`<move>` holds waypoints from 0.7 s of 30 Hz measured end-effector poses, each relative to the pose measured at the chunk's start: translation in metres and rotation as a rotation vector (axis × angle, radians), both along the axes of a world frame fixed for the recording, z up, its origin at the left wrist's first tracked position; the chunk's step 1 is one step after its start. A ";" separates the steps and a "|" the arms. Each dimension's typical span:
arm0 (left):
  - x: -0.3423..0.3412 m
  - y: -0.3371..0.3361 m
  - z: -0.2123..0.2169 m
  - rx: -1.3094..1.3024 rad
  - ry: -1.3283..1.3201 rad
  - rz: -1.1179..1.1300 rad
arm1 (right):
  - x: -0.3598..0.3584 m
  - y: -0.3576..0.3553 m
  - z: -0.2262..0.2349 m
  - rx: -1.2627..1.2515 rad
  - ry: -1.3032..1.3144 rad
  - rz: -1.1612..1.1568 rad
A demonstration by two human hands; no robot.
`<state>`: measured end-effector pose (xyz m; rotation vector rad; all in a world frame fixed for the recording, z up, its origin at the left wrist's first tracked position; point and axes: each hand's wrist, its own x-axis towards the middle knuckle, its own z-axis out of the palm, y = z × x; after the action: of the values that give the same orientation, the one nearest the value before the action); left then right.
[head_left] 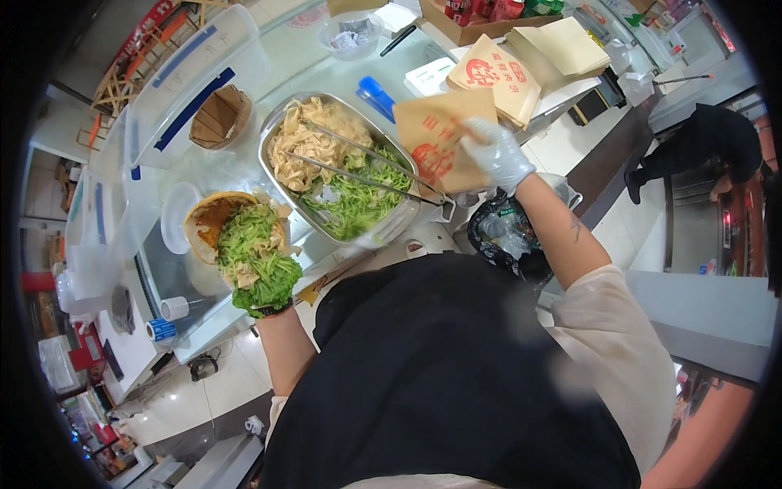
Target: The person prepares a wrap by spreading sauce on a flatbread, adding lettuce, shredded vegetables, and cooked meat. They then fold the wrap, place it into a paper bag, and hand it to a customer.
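Our gloved right grip [498,155] is clamped on a printed paper bag [436,130]; our left grip [275,309], mostly hidden, is clamped on the filled bread [247,240]. Between both, a metal tray [393,229] with tongs [358,177] sits on the table [295,70]; beyond the right lie stacked bags [564,47].

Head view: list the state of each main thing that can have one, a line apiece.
Bread, open, heaped with filling
Right hand, gloved, its grip on a paper bag
Metal tray, uncovered, holding green shreds and tan strips
Tongs, spread, lying across the tray
Spare paper bags, stacked
Black bin bag, open, holding rubbish
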<state>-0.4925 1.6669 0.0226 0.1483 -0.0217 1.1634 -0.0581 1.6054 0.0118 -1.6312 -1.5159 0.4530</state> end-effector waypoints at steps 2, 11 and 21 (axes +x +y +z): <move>-0.001 -0.001 0.001 0.053 -0.026 -0.035 | -0.003 -0.003 0.044 0.184 -0.034 -0.134; -0.007 -0.008 0.002 0.094 -0.035 -0.093 | -0.048 -0.025 0.029 -0.017 -0.048 0.416; -0.016 -0.006 0.002 0.002 0.051 -0.047 | -0.042 -0.002 0.029 -0.461 0.797 0.307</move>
<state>-0.5082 1.6608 0.0247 0.1780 0.0187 1.1119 -0.1004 1.6037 0.0404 -1.2723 -1.0709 1.5079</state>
